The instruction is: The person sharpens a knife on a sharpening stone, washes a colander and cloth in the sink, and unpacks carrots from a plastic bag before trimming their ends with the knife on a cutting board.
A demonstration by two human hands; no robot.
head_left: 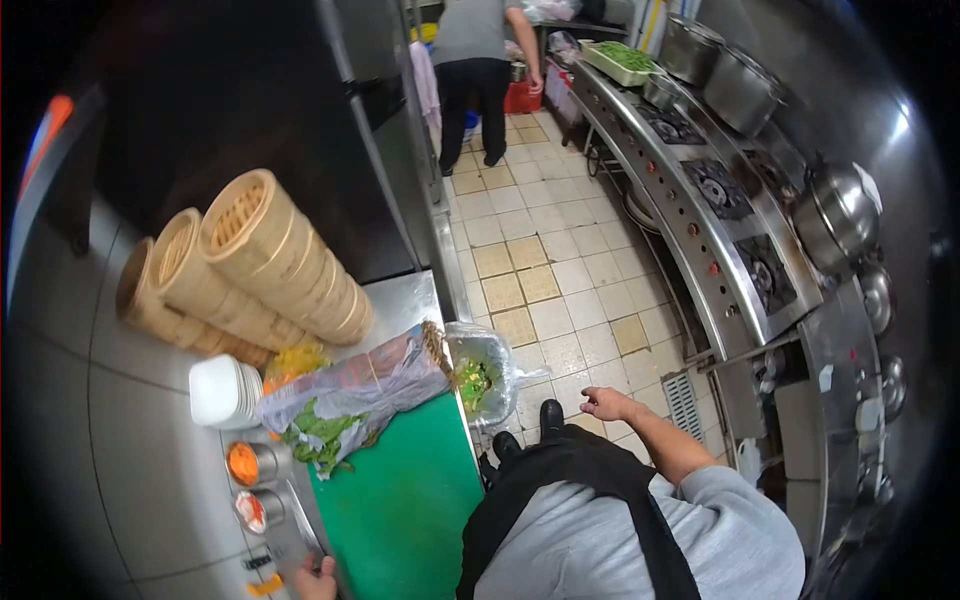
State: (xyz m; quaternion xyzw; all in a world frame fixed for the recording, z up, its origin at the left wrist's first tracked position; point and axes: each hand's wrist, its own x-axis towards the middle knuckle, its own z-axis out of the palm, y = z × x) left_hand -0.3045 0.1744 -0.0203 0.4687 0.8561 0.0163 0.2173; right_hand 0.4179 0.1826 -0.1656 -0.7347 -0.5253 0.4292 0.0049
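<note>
My right hand hangs in the air over the tiled floor, holding nothing, with its fingers partly spread. At the bottom left, my left hand is at the edge of the green cutting board, fingers apart, partly cut off by the frame. A bundle of leafy greens wrapped in printed paper lies across the board's far end. Beside my left hand are a yellow-handled tool, a metal cup with orange contents and another with red and white contents.
Stacked bamboo steamers and white dishes stand left. A lined waste bin adjoins the counter. A stove with pots runs along the right. Another person stands at the aisle's far end.
</note>
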